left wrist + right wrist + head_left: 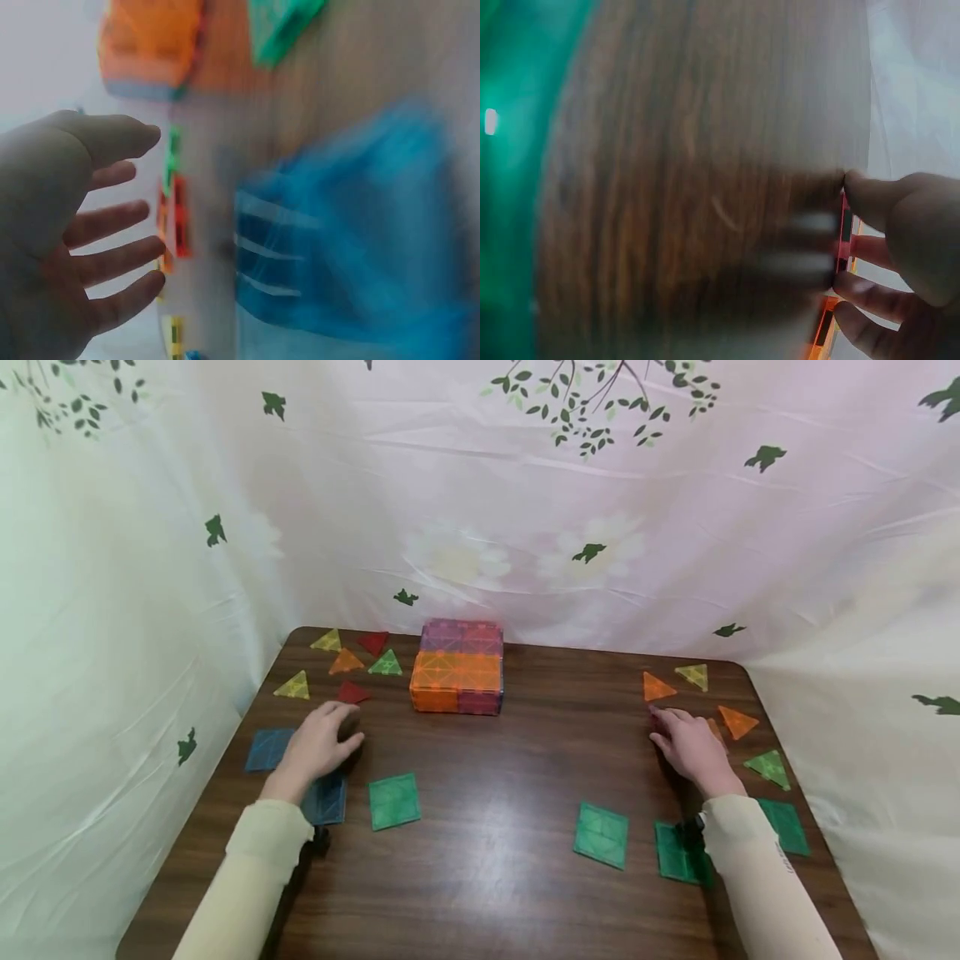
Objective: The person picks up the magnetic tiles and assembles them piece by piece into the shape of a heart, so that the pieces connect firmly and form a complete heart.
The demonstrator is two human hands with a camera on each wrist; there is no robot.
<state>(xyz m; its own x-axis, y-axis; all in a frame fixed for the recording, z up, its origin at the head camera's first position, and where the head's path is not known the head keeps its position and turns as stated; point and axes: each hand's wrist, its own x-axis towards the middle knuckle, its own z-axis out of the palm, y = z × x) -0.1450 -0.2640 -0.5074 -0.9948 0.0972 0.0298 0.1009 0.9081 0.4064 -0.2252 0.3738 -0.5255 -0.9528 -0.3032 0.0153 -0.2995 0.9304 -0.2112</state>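
My left hand (317, 745) hovers with fingers spread and holds nothing, close to a red triangle tile (352, 692). Beneath its wrist lie blue square magnetic tiles (325, 799); one blue tile (352, 232) looms large and blurred in the left wrist view. On the right side, my right hand (692, 745) reaches down to the table. Its thumb and fingertips are at opposite edges of a red tile (844, 232), pinching it at the tabletop; the hand mostly covers this tile in the head view. Just beyond sits an orange triangle tile (657, 687).
An orange and purple block of stacked tiles (457, 672) stands at the back of the brown table (487, 893). Green squares (394, 802) lie left and right of the middle. Yellow, green and orange triangles lie at both far corners. A printed white curtain (480, 485) surrounds the table.
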